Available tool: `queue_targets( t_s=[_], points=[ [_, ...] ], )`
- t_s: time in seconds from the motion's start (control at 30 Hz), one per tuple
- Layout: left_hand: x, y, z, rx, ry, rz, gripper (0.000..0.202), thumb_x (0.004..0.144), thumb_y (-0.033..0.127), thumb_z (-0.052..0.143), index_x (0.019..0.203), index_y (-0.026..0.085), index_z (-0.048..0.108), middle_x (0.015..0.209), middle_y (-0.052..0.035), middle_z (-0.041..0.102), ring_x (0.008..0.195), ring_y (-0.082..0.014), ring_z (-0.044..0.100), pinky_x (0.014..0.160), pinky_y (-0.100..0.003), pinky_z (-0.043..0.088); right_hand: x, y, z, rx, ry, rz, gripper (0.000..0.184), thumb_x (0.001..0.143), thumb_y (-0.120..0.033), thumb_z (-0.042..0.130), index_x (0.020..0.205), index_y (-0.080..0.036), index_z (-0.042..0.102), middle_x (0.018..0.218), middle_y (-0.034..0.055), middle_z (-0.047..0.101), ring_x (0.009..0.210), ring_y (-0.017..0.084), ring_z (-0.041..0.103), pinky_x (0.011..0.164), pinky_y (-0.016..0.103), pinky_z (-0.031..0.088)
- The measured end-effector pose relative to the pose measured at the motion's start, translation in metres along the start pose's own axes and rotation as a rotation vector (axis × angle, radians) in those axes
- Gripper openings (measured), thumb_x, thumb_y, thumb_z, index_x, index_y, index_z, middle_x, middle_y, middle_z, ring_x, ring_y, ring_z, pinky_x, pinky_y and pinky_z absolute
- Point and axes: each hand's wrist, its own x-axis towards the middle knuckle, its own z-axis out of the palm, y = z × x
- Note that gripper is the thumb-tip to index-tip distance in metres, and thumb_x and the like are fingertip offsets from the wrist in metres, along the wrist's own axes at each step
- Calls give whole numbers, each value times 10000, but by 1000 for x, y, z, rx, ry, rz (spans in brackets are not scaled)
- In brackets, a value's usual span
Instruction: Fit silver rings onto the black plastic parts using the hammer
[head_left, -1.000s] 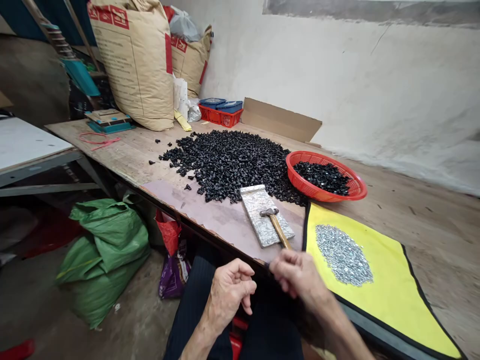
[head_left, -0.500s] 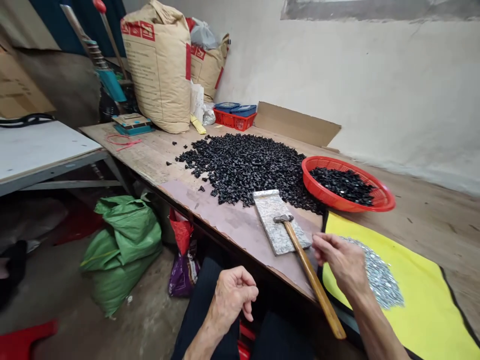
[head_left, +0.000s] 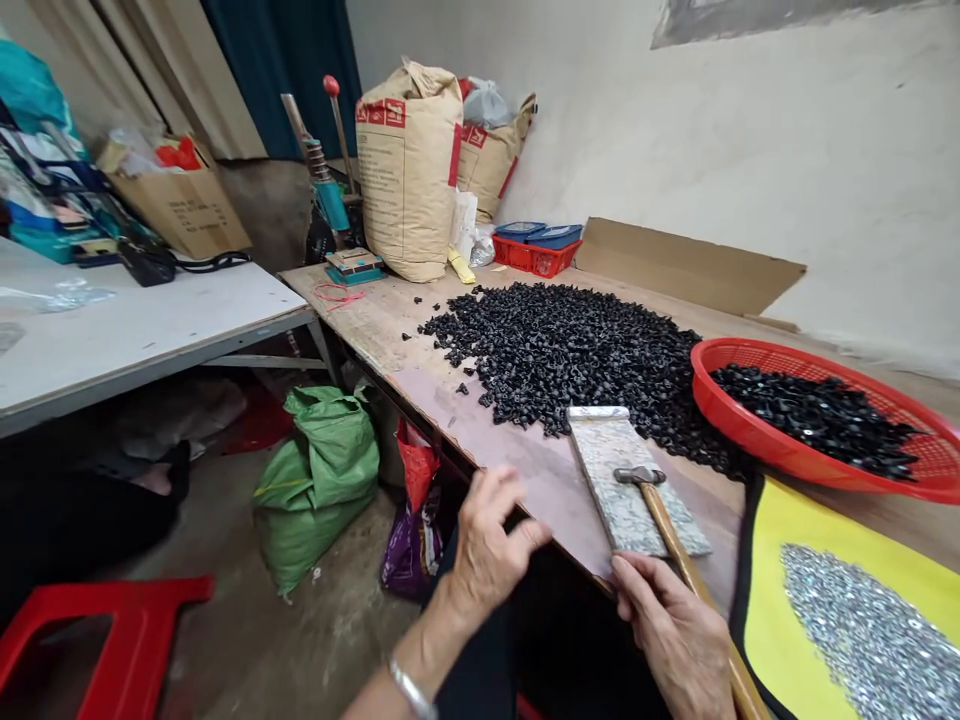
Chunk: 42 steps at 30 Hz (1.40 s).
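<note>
At the bench edge (head_left: 360, 315), hands (head_left: 487, 550) (head_left: 671, 640) apart

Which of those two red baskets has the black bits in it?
The big round basket beside the yellow mat; the small rectangular red crate carries blue boxes instead.

We are facing a scuffed, whitewashed wall (head_left: 750, 130) that is running along the far side of the room, with a grey patch showing near its top. To the left, a dark teal curtain (head_left: 277, 70) is hanging beside a beige curtain (head_left: 97, 70). A white-topped table (head_left: 150, 325) is standing on metal legs above a bare concrete floor (head_left: 330, 620), a red plastic stool (head_left: 142, 600) is sitting near it, and soft, even light is falling across the wall.
</note>
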Motion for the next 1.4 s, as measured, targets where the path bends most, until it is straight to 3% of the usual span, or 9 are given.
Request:
queue_targets(
  t_s=[0.1, 0.2, 0.3, 0.4, 0.6, 0.77, 1.13, 1.23, 1.4],
  points=[
    [59, -30, -28, 245, 80, 110, 371, 719, 351, 635, 1035, 158, 617, 1248, -136, 476, 1186, -284, 419, 1026, -413, 324, 1, 1, -3, 43, 11, 46, 497, 641, -619, 555, 816, -161, 637, 453, -31, 491, 381, 95, 393, 379, 224, 327],
    [115, -66, -46, 415, 44, -47, 533, 792, 446, 528, 1243, 163, 491, 1302, -139, 416, 1249, -293, 347, 1038, -420, 290, 1, 1, -5, 53, -8, 83, 518, 610, -631, 573, 816, -161, 635, 444, -33, 477, 382, 88, 370, 367, 220, 289],
    [153, -92, -48, 480, -57, -174, 613, 808, 495, 477, 1325, 178, 387, 1328, -128, 406, 1260, -291, 329, 1034, -419, 275, 3, 2, -5, 34, -13, 99, 515, 606, -632, 575, 812, -164, 641, 438, -34, 476, 393, 87, 370, 381, 217, 290],
    [171, -103, -33, 546, -98, -215, 635, 821, 510, 443, 1345, 166, 345, 1323, -145, 414, 1248, -292, 337, 1021, -416, 272, 5, 1, -4, 3, -10, 87, 495, 605, -624, 575, 788, -169, 647, 426, -35, 469, 411, 92, 394, 412, 214, 322],
    [160, -94, 13, 779, -139, -39, 538, 821, 548, 435, 1206, 177, 486, 1227, -144, 472, 1162, -300, 404, 1008, -457, 246, 8, -4, -4, -16, -30, 114, 482, 577, -617, 587, 742, -170, 656, 437, -29, 491, 423, 100, 425, 422, 212, 351],
    [134, -77, 41, 818, -80, -46, 502, 822, 545, 433, 1126, 155, 521, 1223, -183, 460, 1149, -325, 414, 992, -479, 264, 7, -4, -4, 2, 4, 92, 450, 581, -596, 611, 728, -172, 656, 436, -31, 488, 418, 105, 429, 413, 216, 358],
    [95, -52, 68, 686, -191, 20, 588, 800, 482, 513, 1239, 94, 455, 1339, -256, 350, 1281, -398, 270, 1023, -549, 234, 5, 0, 1, -26, 4, 37, 415, 627, -561, 609, 750, -169, 670, 497, -13, 556, 425, 122, 486, 411, 221, 409],
    [92, -48, 71, 617, -207, 15, 649, 785, 507, 528, 1284, 106, 425, 1383, -244, 310, 1315, -398, 209, 1037, -557, 210, 10, -5, 10, -97, 61, -199, 336, 713, -498, 576, 742, -174, 662, 557, 5, 598, 486, 137, 543, 492, 232, 461],
    [104, -56, 57, 271, -160, 17, 581, 799, 453, 538, 1291, 159, 441, 1418, -159, 319, 1291, -273, 333, 1034, -403, 327, 38, -23, 42, -294, 275, -960, 171, 802, -248, 548, 900, -146, 643, 857, 81, 649, 820, 177, 605, 796, 299, 474]
  ],
)
